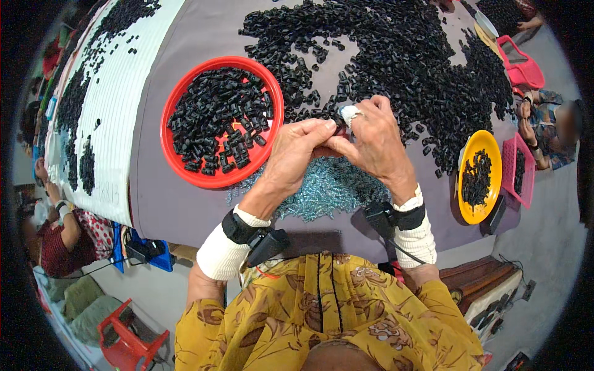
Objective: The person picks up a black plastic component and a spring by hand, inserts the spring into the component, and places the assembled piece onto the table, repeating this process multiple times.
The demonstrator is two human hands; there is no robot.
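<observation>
My left hand (pixel 292 150) and my right hand (pixel 378 143) meet over the near middle of the table. Between their pinched fingertips is a small black plastic part (pixel 340 130), mostly covered by the fingers. White tape (pixel 350 114) wraps one finger of my right hand. Right below my hands lies a pile of small silvery-blue screws (pixel 325 188). A round red tray (pixel 213 180) filled with black plastic parts (pixel 210 111) stands just left of my left hand. Beyond my hands spreads a large heap of similar black parts (pixel 402 68).
At the right edge stand a yellow plate (pixel 486 143) of small dark pieces and a pink basket (pixel 510 164). More black parts lie on a white-covered table (pixel 117 111) at left. People work at both sides. A red stool (pixel 133 346) is at lower left.
</observation>
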